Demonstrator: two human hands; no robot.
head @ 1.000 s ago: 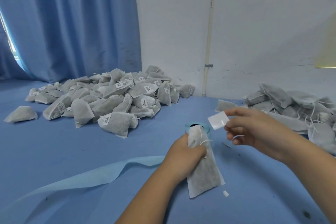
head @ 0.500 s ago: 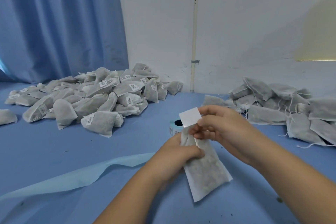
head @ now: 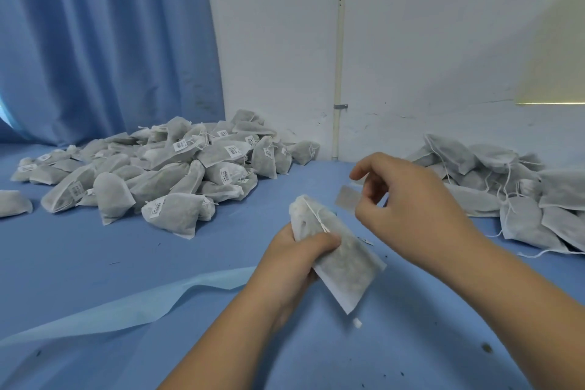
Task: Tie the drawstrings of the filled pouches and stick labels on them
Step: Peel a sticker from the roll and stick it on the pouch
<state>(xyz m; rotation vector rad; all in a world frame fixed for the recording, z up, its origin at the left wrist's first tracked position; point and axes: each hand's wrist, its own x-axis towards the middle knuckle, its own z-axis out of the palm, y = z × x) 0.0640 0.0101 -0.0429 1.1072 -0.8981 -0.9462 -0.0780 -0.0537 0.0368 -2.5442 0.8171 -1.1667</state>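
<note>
Filled pouch [head: 345,258], grey-white mesh with dark granular contents, held tilted above the table, its gathered neck up and to the left, its flat bottom edge down and to the right. The left hand [head: 296,263] grips it just below the neck, thumb curled across the front. A white drawstring [head: 316,217] runs down from the neck to the thumb. The right hand [head: 411,212], just right of the neck, pinches one end of a small rectangular label [head: 348,199] between curled fingers; the label is blurred, clear of the pouch, and its free end points left.

Left rear: a heap of closed pouches [head: 177,174], many bearing printed stickers; one stray pouch [head: 12,204] lies at the left edge. Right rear: a second heap [head: 506,196] with loose strings trailing, no stickers visible.

The table [head: 95,247] is covered in blue cloth flecked with dark crumbs. A pale blue fabric strip [head: 126,305] crosses it at lower left, and a small white scrap [head: 357,323] lies below the held pouch. Behind: a blue curtain [head: 110,41] at left, a white wall [head: 427,41] with a vertical pipe [head: 340,41].
</note>
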